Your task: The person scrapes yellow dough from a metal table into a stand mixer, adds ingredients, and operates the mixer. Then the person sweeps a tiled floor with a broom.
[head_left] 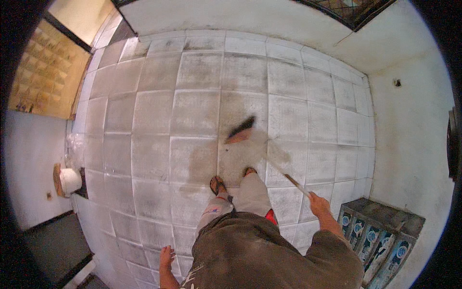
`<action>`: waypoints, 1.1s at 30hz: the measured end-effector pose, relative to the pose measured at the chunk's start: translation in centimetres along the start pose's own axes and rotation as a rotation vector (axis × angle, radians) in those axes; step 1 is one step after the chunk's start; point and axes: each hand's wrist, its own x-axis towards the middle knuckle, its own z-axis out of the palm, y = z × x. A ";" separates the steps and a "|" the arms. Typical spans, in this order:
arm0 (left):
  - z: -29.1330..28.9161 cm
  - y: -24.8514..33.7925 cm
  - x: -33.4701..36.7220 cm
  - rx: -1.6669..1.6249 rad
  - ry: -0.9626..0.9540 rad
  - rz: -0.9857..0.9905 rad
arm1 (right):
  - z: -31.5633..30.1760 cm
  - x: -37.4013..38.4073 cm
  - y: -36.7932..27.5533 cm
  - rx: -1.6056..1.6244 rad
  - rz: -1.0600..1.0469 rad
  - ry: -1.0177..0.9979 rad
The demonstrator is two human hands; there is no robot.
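A broom (239,137) with dark bristles and a reddish head rests on the tiled floor (197,72) ahead of my feet. Its bristles look smeared by motion. The thin pale handle, with a brown stretch along it, slants back to the right, where my right hand (319,204) is wrapped round its upper end. My left hand (166,256) hangs low at my left side, away from the broom, its fingers loosely bent and apart with nothing seen in them. My sandalled feet (217,185) stand on the tiles just behind the broom head.
A dark slotted cabinet or rack (380,226) with round pale marks stands by the right wall, near my right elbow. On the left are a white bucket-like container (70,180), a dark grey panel (55,245) and a yellowish patterned door (48,72). White walls (404,125) bound the floor.
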 end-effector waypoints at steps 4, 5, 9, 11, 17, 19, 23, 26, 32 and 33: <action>1.9 7.7 1.8 0.037 0.004 0.095 | -4.8 1.2 5.3 -0.015 0.379 0.086; 2.6 9.2 1.8 0.003 0.002 0.116 | -6.0 2.7 6.3 -0.019 0.424 0.103; 5.1 13.1 0.5 -0.042 0.032 0.085 | -9.1 12.4 10.8 -0.087 0.420 0.246; 6.1 13.9 -0.9 0.009 0.038 -0.003 | -10.6 18.3 12.6 -0.063 0.349 0.242; 10.4 12.7 -6.1 -0.029 -0.039 -0.128 | -23.4 36.1 7.0 -0.311 -0.254 0.317; 12.2 12.5 -7.9 -0.013 -0.123 -0.022 | -28.6 41.0 0.0 -0.328 -0.377 0.290; 15.5 15.9 -8.3 -0.029 -0.089 -0.120 | -31.9 46.2 -18.1 -0.377 -0.615 0.251; 16.0 19.5 -8.0 -0.045 -0.168 0.031 | -28.7 45.9 -29.4 -0.311 -0.829 0.184; 13.8 26.5 -2.5 0.065 -0.265 0.024 | -26.3 38.4 -29.3 -0.191 -0.688 0.038; 13.4 27.5 -1.1 0.076 -0.274 0.026 | -26.8 36.5 -26.6 -0.159 -0.720 0.117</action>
